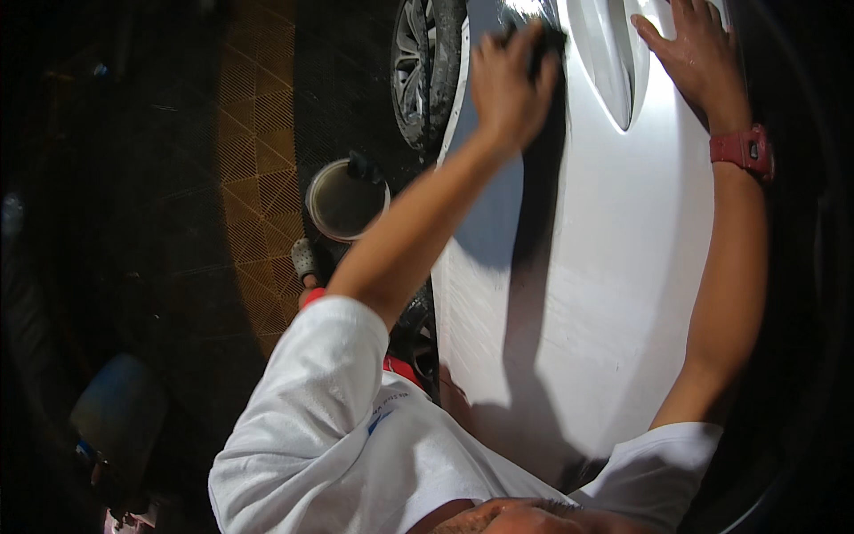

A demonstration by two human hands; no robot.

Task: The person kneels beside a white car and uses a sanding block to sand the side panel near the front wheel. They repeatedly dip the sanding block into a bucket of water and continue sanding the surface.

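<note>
A long, glossy white car body panel (623, 258) stretches away in front of me, with a pointed recess (614, 62) in its far part. On its far left side, my left hand (509, 96) is closed over a dark, soft-looking pad (553, 43) and presses it to the surface. The pad's exact kind is unclear, as fingers cover much of it. Farther right, beyond the recess, my right hand (707, 58) lies on the panel, thumb apart and fingers extended, holding nothing. A red watch (745, 151) is on the right wrist.
Left of the panel stands a round bucket (311, 206) of murky liquid, a dark item at its rim. A car wheel (414, 76) is beyond it. Yellow grid tiles (258, 178) cross the dark floor. A bluish container (116, 405) is at lower left.
</note>
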